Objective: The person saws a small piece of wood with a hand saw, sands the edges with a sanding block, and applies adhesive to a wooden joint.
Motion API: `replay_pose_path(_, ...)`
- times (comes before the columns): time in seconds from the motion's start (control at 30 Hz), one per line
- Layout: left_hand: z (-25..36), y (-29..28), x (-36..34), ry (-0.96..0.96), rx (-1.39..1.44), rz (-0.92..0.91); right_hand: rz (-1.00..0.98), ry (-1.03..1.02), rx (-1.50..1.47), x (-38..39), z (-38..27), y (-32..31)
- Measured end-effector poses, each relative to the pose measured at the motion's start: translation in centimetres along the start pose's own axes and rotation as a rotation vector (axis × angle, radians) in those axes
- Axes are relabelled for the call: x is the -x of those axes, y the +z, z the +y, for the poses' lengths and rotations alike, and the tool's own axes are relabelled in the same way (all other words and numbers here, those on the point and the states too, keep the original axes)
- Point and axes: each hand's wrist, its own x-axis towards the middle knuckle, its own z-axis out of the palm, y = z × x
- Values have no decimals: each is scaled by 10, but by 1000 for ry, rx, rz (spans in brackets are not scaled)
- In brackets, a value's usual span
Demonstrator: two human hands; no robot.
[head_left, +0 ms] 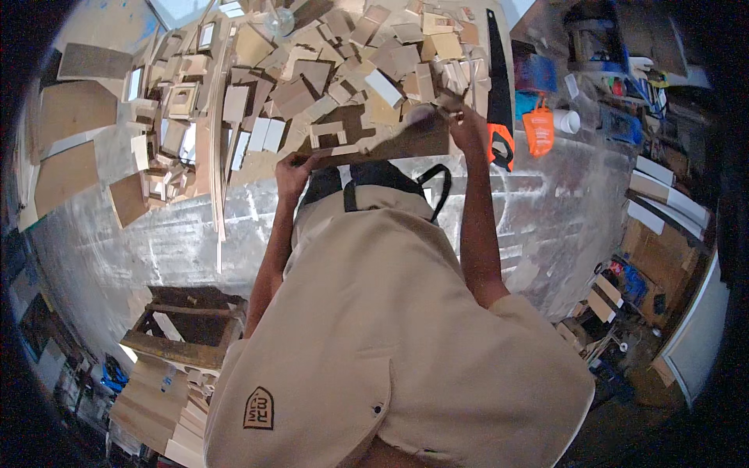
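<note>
A brown flat board (413, 142) lies in front of me at the near edge of the wood pile, with a small pale wooden frame piece (328, 131) on or just beside it. My left hand (298, 170) is closed on the board's near left edge. My right hand (468, 129) is raised at the board's right end, its fingers closed round something small and blurred that I cannot make out. Just right of that hand lies a handsaw (498, 144) with an orange and black handle.
Many cut wood pieces (312, 74) cover the work surface, long strips (220, 195) lying at its left. An orange bag (538, 129) and white bucket (565, 121) stand at the right. A dark wooden stool (172, 339) is behind me at lower left, boards (659, 195) at far right.
</note>
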Motion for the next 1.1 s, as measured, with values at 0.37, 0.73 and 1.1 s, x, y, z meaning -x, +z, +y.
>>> replay_pose_path(0.37,11,9,10,-44,-23,20,231,71,157,-73,15,-2)
replay_pose_path(0.73,10,9,19,-18,-54,74,257,-91,150,-64,13,9)
replay_pose_path(1.1,21,14,25,-44,21,91,231,-4,267,-73,7,0)
